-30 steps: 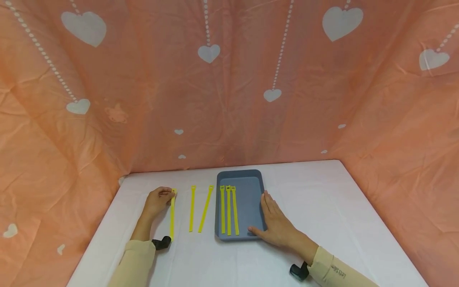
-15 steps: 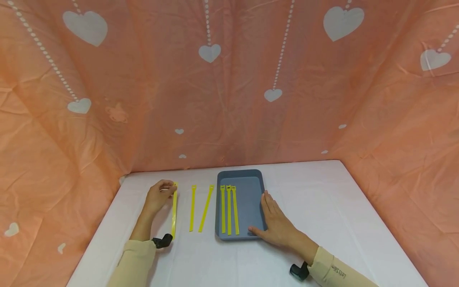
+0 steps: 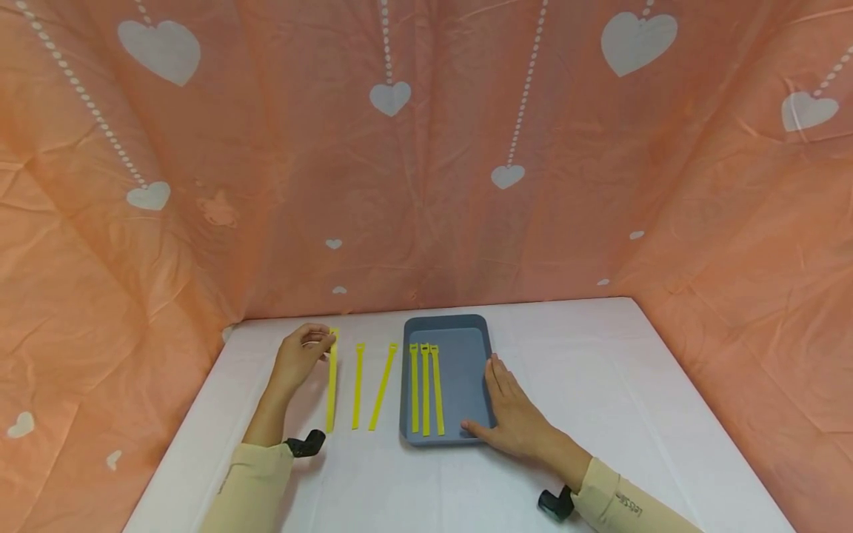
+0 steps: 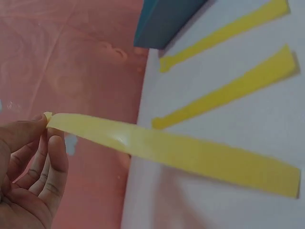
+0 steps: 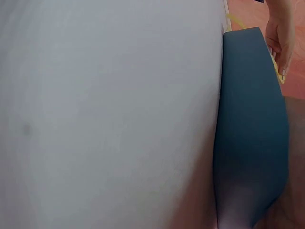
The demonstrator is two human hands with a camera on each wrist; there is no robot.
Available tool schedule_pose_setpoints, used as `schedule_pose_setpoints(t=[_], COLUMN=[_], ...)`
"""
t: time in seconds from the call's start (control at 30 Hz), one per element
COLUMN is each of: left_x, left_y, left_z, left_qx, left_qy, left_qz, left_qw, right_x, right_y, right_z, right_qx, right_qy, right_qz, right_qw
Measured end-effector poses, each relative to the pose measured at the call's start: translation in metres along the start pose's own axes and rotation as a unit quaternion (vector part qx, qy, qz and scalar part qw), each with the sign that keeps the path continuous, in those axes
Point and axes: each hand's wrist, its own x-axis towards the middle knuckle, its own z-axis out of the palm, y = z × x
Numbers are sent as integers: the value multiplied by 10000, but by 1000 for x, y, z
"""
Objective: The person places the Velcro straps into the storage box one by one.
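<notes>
My left hand (image 3: 296, 363) pinches the head end of a yellow cable tie (image 3: 332, 392) between thumb and fingertips. In the left wrist view the raised strip (image 4: 176, 150) stretches from the fingertips across to the right, over the white cloth. My right hand (image 3: 516, 418) rests against the right side of a blue-grey tray (image 3: 466, 385), its fingers straight along the rim and its thumb reaching over the near right corner. Inside the tray, 3 yellow ties (image 3: 425, 392) lie side by side toward the left. The right wrist view shows mostly the tray's outer wall (image 5: 250, 119).
Between the left hand and the tray lie two more yellow ties, one nearly straight (image 3: 358, 389) and one slanted (image 3: 383, 389). White cloth (image 3: 600, 385) covers the table. A peach curtain (image 3: 426, 222) with hearts stands behind and at both sides.
The left hand has raised the pinched cable tie off the table and carried it a little away and to the right. The right hand, tray and other ties stay put.
</notes>
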Motion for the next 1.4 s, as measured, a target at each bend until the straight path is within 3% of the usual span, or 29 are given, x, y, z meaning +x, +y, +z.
schedule_pose_setpoints(t=[0.77, 1.1, 1.4], left_x=[-4, -10, -11], left_y=[61, 94, 104], left_z=[15, 28, 46], left_qx=[-248, -440, -525], left_qy=[-106, -240, -433], left_qz=[652, 1083, 1051], left_qw=[9975, 9929, 9921], right_x=[0, 0, -1], right_y=[1, 1, 2], right_z=[-3, -4, -3], right_qx=[141, 105, 104], right_qy=[-44, -22, -45], right_qz=[-61, -90, -62], right_qw=[9999, 9999, 9999])
